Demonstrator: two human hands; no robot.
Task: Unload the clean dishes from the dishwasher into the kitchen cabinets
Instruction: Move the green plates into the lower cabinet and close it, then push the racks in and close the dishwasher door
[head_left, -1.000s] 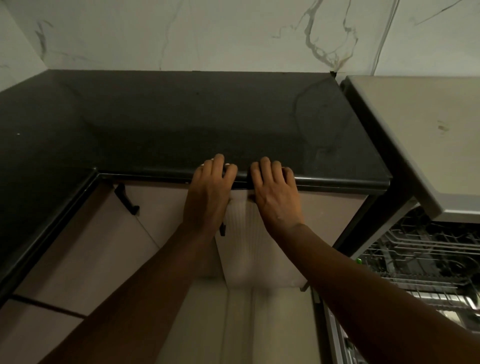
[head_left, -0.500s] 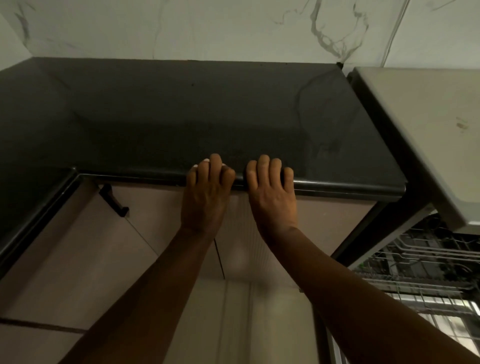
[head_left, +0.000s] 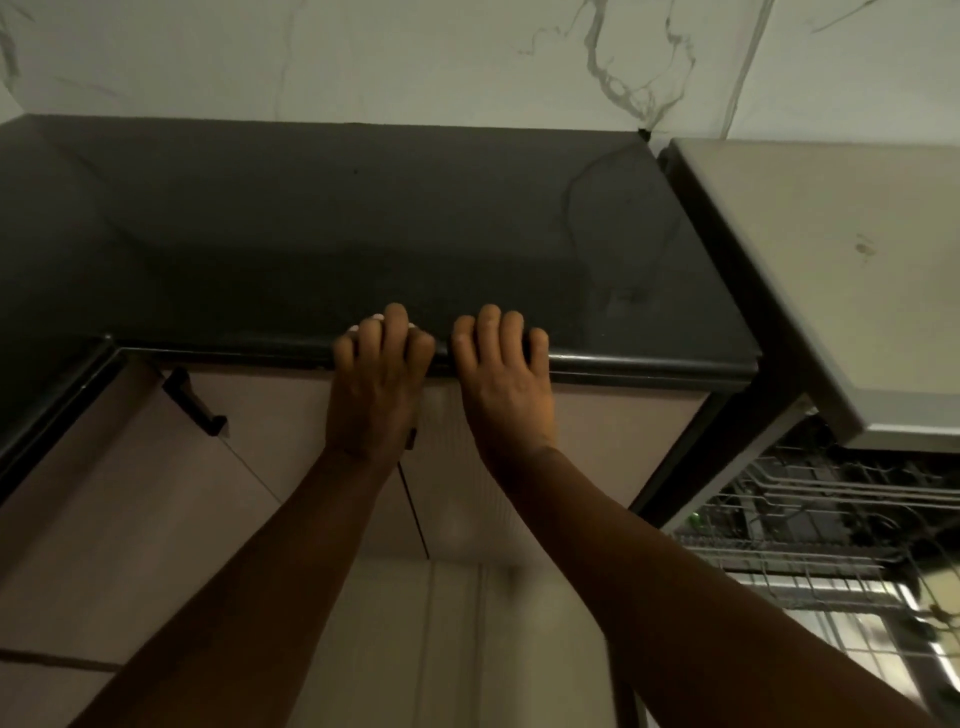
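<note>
Both hands are hooked on the counter edge (head_left: 623, 364): left hand (head_left: 376, 387) & right hand (head_left: 506, 387), fingers curled over it. The dishwasher rack (head_left: 810, 525) is seen lower right of the edge, nearer the right hand.

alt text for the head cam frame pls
Both hands, left hand and right hand, hook fingers over the black countertop edge above beige cabinet doors. Open dishwasher racks at lower right.
</note>
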